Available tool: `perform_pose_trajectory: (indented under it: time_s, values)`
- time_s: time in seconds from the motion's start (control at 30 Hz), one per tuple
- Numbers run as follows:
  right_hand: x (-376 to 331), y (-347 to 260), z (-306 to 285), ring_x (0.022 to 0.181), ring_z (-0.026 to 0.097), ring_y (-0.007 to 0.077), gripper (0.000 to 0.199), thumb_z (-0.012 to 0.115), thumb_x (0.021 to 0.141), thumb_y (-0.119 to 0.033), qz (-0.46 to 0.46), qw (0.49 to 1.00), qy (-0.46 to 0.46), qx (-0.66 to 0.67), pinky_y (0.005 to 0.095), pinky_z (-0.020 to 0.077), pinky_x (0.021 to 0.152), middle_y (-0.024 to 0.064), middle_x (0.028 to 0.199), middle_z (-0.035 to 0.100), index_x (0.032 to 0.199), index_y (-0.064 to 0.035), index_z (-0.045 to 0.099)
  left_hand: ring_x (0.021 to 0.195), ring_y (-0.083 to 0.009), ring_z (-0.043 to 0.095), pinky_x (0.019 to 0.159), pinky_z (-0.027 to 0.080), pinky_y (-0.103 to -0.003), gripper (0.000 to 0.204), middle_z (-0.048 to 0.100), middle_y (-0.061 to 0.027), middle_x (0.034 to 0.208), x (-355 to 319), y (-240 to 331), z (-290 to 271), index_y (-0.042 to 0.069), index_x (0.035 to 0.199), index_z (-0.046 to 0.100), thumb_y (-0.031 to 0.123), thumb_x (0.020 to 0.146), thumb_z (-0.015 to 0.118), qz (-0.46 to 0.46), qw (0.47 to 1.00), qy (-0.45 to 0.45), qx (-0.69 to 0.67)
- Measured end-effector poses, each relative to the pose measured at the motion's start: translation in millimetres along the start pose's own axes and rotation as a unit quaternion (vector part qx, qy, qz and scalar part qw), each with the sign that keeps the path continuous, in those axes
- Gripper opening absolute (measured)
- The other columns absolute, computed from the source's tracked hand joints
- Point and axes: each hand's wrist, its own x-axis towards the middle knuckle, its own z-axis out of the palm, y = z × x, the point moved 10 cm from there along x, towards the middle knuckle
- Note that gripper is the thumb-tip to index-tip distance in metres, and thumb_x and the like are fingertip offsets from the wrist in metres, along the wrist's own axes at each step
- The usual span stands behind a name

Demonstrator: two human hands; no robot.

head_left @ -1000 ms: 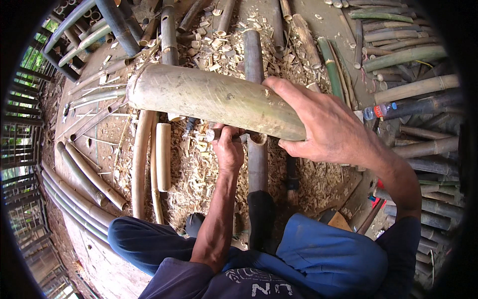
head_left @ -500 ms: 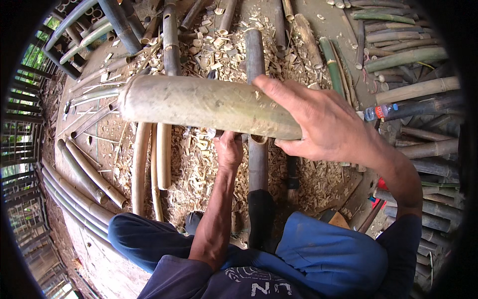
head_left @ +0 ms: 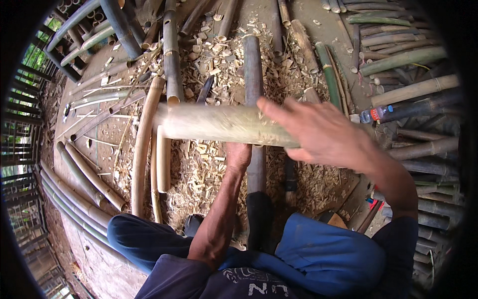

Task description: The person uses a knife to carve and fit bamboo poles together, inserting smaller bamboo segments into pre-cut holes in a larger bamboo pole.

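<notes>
Well, the right hand seems clamped on a blurry bamboo piece. Left of that grip, it partly hides the left hand; I can't tell its hold.

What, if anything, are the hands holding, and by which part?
The right hand grips the thick pale bamboo piece by its right-hand end. The left hand is partly hidden; its hold cannot be told.
</notes>
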Motion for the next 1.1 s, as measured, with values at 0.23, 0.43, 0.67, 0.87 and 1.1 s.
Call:
perform_pose_trajectory:
  time_s: [0.23,0.43,0.67,0.87,1.1]
  values:
    - [-13,1,-27,0.101,0.066,0.037,0.097,0.079,0.074,-0.018,0.012,0.999,0.045,-0.013,0.0475,0.0556,0.089,0.0209,0.119,0.06,0.155,-0.0097,0.027,0.089,-0.0207,0.063,0.077,0.052,-0.037,0.035,0.065,-0.0144,0.103,2,40,35,-0.002,0.117,0.06,0.027,0.099,0.057,0.083,0.965,-0.115,0.22]
    - [-9,30,23,0.114,0.063,0.0388,0.095,0.075,0.072,-0.016,0.075,0.996,-0.042,0.002,0.046,0.0527,0.096,0.0224,0.136,0.056,0.155,-0.0093,0.027,0.099,-0.0198,0.063,0.087,0.051,-0.034,0.032,0.067,-0.0118,0.111,-2,-19,23,-0.002,0.122,0.058,0.015,0.096,0.064,-0.159,0.985,-0.057,-0.02]
    - [-19,31,1,0.126,0.057,0.0363,0.095,0.075,0.07,-0.016,0.056,0.991,0.053,0.113,0.0443,0.0446,0.108,0.0233,0.145,0.05,0.154,-0.0064,0.031,0.067,-0.0087,0.057,0.062,0.048,-0.026,0.015,0.065,-0.0019,0.077,-8,34,10,-0.001,0.101,0.07,0.005,0.088,0.065,0.028,0.997,-0.045,-0.047]
    - [-22,34,-11,0.13,0.055,0.0361,0.095,0.076,0.069,-0.016,0.062,0.986,0.098,0.122,0.0426,0.0407,0.113,0.0237,0.146,0.049,0.154,-0.0057,0.032,0.065,-0.0086,0.055,0.06,0.045,-0.025,0.016,0.062,-0.0013,0.072,-4,38,21,-0.002,0.094,0.07,0.009,0.086,0.062,-0.015,0.994,-0.107,-0.015]
    - [-14,28,-5,0.131,0.054,0.0363,0.097,0.077,0.069,-0.016,0.042,0.987,0.065,0.144,0.0423,0.0404,0.113,0.0235,0.146,0.05,0.154,-0.007,0.031,0.065,-0.0143,0.058,0.061,0.047,-0.029,0.019,0.063,-0.007,0.073,5,43,11,-0.006,0.091,0.067,0.009,0.083,0.058,0.118,0.983,-0.117,0.075]
